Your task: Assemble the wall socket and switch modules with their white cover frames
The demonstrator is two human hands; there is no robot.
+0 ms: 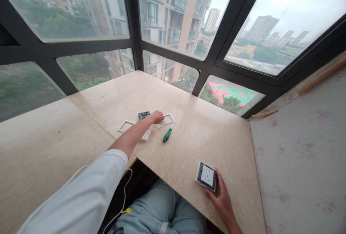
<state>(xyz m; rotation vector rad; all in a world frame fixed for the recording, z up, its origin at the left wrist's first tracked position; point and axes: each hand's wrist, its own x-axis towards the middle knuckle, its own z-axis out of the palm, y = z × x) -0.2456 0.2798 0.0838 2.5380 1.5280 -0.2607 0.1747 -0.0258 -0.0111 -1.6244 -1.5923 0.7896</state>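
Observation:
My right hand grips a wall socket by its right side and near edge. The socket has a white slotted face with grey edging and sits in a white box, resting on or just above the tabletop. Stretched far forward, my left hand is closed at the left edge of a white square frame; its fingertips are partly hidden, so I cannot tell whether it grips the frame. Just below that hand lies a small white piece. A green-handled screwdriver lies nearby, its tip towards the frame.
Left of my forearm lies another white frame. A grey module and a white box are partly covered by the arm. The wooden tabletop meets windows ahead and a papered wall at right. A white cable hangs at the near edge.

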